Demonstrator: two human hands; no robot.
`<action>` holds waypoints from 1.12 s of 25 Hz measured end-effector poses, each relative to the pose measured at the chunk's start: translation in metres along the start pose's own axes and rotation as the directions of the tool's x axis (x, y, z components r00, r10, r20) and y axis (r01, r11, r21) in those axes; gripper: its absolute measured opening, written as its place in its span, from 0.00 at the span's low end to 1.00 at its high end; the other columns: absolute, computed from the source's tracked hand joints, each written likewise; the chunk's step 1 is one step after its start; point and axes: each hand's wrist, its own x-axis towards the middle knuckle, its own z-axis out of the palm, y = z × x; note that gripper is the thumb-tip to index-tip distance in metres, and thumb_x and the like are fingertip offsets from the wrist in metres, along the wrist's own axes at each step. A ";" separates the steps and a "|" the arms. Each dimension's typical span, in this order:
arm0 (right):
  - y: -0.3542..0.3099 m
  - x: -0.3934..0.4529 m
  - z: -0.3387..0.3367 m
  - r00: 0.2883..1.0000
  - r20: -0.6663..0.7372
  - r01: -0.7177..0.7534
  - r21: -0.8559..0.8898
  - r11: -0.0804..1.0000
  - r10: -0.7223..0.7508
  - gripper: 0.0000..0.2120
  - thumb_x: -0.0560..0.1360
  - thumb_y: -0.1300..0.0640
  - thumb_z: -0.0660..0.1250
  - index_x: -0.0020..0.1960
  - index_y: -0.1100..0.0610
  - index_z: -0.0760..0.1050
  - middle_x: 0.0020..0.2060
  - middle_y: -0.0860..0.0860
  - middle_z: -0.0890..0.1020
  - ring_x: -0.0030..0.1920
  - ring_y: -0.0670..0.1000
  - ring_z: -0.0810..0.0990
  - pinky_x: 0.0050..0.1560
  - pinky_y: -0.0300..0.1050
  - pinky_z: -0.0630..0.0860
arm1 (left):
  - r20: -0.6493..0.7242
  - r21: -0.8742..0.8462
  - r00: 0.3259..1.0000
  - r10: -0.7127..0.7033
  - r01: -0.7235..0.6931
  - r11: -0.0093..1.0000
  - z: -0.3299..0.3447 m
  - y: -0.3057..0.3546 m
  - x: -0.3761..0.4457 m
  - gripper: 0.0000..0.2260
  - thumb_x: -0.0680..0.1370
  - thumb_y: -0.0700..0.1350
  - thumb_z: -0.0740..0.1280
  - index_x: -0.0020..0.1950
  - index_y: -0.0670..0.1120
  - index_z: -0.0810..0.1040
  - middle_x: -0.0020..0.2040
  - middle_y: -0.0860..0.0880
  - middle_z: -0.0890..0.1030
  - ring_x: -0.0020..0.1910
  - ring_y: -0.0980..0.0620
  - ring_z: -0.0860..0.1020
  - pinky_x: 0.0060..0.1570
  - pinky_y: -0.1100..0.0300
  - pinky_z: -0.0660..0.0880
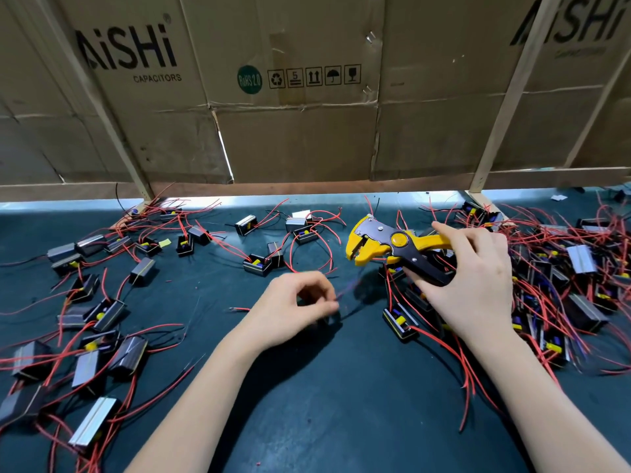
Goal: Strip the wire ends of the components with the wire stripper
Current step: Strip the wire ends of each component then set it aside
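Right hand (pixel 473 278) gripped yellow wire stripper (pixel 392 245) above table (pixel 307 387) near back edge, head open, pointing left; left hand (pixel 290 308) pinched blurred wire (pixel 346 291) between thumb and fingertips, just below stripper; components (pixel 399 322) lay scattered toward both side edges

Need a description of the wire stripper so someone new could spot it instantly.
Start at the dark green mat below the cardboard wall, then look right of centre, beside the dense pile of red-wired components. The wire stripper is held above the mat in the right hand. It is the only yellow-and-black tool, with steel plates at its jaws.
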 end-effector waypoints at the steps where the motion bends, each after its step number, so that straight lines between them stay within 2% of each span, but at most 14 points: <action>1: -0.001 0.000 0.000 1.000 -0.006 0.009 -0.017 1.000 -0.009 0.32 0.63 0.47 0.81 0.63 0.57 0.78 0.51 0.57 0.77 0.54 0.60 0.71 0.50 0.56 0.70 | -0.109 -0.049 0.994 0.006 -0.011 0.999 -0.001 0.000 0.002 0.03 0.75 0.41 0.73 0.42 0.46 0.81 0.37 0.48 0.82 0.35 0.57 0.77 0.40 0.66 0.74; 3: -0.002 -0.001 0.000 1.000 -0.026 -0.003 -0.032 0.999 0.002 0.32 0.63 0.47 0.81 0.64 0.56 0.78 0.51 0.57 0.77 0.54 0.59 0.70 0.49 0.56 0.69 | -0.270 -0.139 0.963 -0.007 -0.032 0.990 -0.003 0.000 0.004 0.03 0.75 0.41 0.74 0.42 0.47 0.83 0.37 0.52 0.83 0.38 0.55 0.79 0.45 0.56 0.78; 5: -0.001 0.000 -0.001 0.997 -0.066 -0.041 -0.019 0.999 0.039 0.34 0.64 0.47 0.80 0.66 0.56 0.76 0.50 0.57 0.77 0.53 0.59 0.70 0.51 0.56 0.69 | -0.332 -0.198 0.943 0.001 -0.071 0.978 -0.005 0.001 0.003 0.04 0.74 0.40 0.74 0.42 0.49 0.84 0.38 0.52 0.83 0.39 0.54 0.80 0.47 0.51 0.78; 7: -0.001 0.002 -0.003 0.991 -0.107 -0.076 0.008 0.997 0.076 0.37 0.65 0.44 0.79 0.69 0.57 0.72 0.50 0.59 0.77 0.53 0.60 0.70 0.55 0.54 0.68 | -0.250 -0.280 0.967 0.044 -0.116 0.953 -0.008 0.003 0.001 0.06 0.73 0.39 0.73 0.42 0.50 0.84 0.40 0.52 0.84 0.41 0.54 0.80 0.47 0.56 0.78; 9: -0.002 0.004 -0.006 0.987 -0.134 -0.084 0.051 0.995 0.091 0.40 0.67 0.41 0.77 0.72 0.57 0.69 0.50 0.60 0.76 0.52 0.59 0.69 0.56 0.53 0.68 | -0.116 -0.216 0.989 0.094 -0.118 0.969 -0.010 0.004 0.000 0.08 0.71 0.38 0.68 0.39 0.50 0.83 0.41 0.51 0.84 0.42 0.54 0.81 0.46 0.59 0.78; 11: -0.001 0.005 -0.008 0.984 -0.153 -0.079 0.064 0.995 0.088 0.40 0.67 0.40 0.75 0.73 0.57 0.68 0.50 0.60 0.76 0.51 0.59 0.68 0.56 0.54 0.68 | -0.120 -0.049 0.992 0.038 -0.044 0.998 -0.009 0.001 0.002 0.07 0.71 0.40 0.64 0.37 0.48 0.81 0.38 0.54 0.83 0.39 0.59 0.79 0.43 0.64 0.74; 14: -0.002 0.004 -0.006 0.989 -0.132 -0.070 0.016 0.997 0.072 0.40 0.66 0.42 0.78 0.72 0.57 0.68 0.51 0.60 0.76 0.52 0.59 0.68 0.55 0.54 0.67 | -0.336 -0.036 0.932 -0.135 0.130 0.991 -0.008 -0.006 0.005 0.17 0.81 0.48 0.63 0.34 0.45 0.78 0.33 0.54 0.80 0.32 0.58 0.76 0.37 0.66 0.71; 16: -0.003 0.003 -0.003 0.990 -0.123 -0.072 0.007 0.997 0.072 0.41 0.66 0.43 0.79 0.72 0.58 0.68 0.51 0.60 0.76 0.52 0.59 0.68 0.56 0.54 0.67 | -0.405 0.073 0.888 -0.219 0.271 0.960 -0.005 -0.012 0.005 0.21 0.79 0.59 0.63 0.32 0.47 0.77 0.31 0.53 0.80 0.33 0.53 0.77 0.39 0.58 0.73; 19: -0.004 0.002 -0.002 0.986 -0.150 -0.072 0.026 0.997 0.075 0.39 0.69 0.38 0.74 0.71 0.59 0.69 0.52 0.61 0.75 0.54 0.60 0.68 0.59 0.53 0.65 | -0.428 0.208 0.859 -0.282 0.397 0.894 0.010 -0.010 0.003 0.25 0.71 0.70 0.65 0.34 0.48 0.76 0.30 0.54 0.79 0.36 0.54 0.77 0.38 0.58 0.72; 21: -0.005 0.003 -0.002 0.986 -0.125 -0.106 0.055 0.993 0.112 0.38 0.69 0.33 0.69 0.67 0.61 0.71 0.53 0.62 0.75 0.55 0.61 0.69 0.60 0.53 0.65 | -0.396 0.257 0.890 -0.228 0.346 0.902 0.022 -0.004 0.006 0.20 0.71 0.66 0.69 0.37 0.49 0.77 0.35 0.55 0.79 0.40 0.54 0.77 0.40 0.57 0.73; 22: -0.007 0.003 -0.003 0.985 -0.105 -0.129 0.057 0.990 0.134 0.38 0.69 0.32 0.66 0.64 0.62 0.72 0.54 0.61 0.75 0.56 0.61 0.69 0.59 0.54 0.66 | -0.345 0.249 0.920 -0.185 0.279 0.927 0.026 -0.003 0.008 0.14 0.72 0.60 0.72 0.40 0.50 0.78 0.38 0.54 0.80 0.42 0.53 0.77 0.43 0.56 0.74; 24: -0.009 0.003 -0.004 0.987 -0.073 -0.138 0.044 0.989 0.141 0.37 0.69 0.30 0.63 0.61 0.62 0.72 0.52 0.59 0.76 0.55 0.61 0.71 0.55 0.55 0.67 | -0.254 0.103 0.958 -0.132 0.163 0.981 0.030 -0.001 0.010 0.03 0.73 0.44 0.72 0.44 0.47 0.81 0.42 0.51 0.82 0.43 0.48 0.79 0.48 0.55 0.76; 26: -0.013 0.002 -0.005 0.995 -0.044 -0.086 0.107 0.990 0.091 0.34 0.71 0.32 0.63 0.59 0.62 0.73 0.50 0.57 0.77 0.52 0.60 0.73 0.52 0.55 0.68 | -0.207 -0.068 0.971 -0.118 0.106 0.992 0.029 -0.002 0.010 0.05 0.74 0.36 0.69 0.46 0.45 0.81 0.43 0.50 0.84 0.42 0.50 0.80 0.49 0.57 0.78; 28: -0.015 0.002 -0.006 0.999 -0.023 -0.034 0.219 0.975 0.039 0.32 0.73 0.36 0.67 0.59 0.64 0.73 0.49 0.57 0.77 0.51 0.59 0.73 0.53 0.56 0.71 | -0.201 -0.143 0.976 -0.089 0.061 0.988 0.029 -0.003 0.008 0.03 0.76 0.37 0.69 0.44 0.43 0.81 0.40 0.50 0.84 0.37 0.58 0.79 0.43 0.65 0.76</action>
